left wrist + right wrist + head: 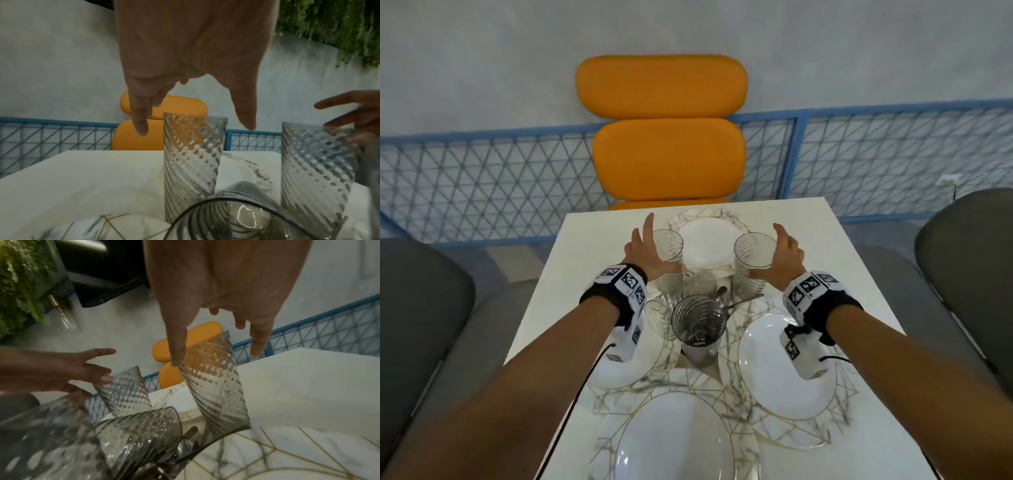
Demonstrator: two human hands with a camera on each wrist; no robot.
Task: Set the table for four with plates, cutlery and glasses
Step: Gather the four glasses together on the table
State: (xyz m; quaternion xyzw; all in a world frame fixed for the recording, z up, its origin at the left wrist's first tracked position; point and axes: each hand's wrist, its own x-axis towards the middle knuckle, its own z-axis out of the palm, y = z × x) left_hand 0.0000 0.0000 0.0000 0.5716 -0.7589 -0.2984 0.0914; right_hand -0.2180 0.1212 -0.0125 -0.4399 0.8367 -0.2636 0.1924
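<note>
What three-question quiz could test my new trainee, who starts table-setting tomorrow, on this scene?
1. True or false: the left hand grips a ribbed clear glass tumbler.
2. How many white round plates, like the far one, lie on the white square table?
3. Which colour is the chair opposite: A grey, B orange, C blue?

Key: 1 false, both it and the right hand are open beside tumblers; 2 four; 3 B.

Both forearms are extending forward, side by side and well apart. The left hand [645,248] is standing edge-up, fingers straight, thumb spread, palm facing inward. The right hand [779,258] is mirroring it, fingers relaxed and spread. Each wrist is wearing a black strap with white marker blocks.
</note>
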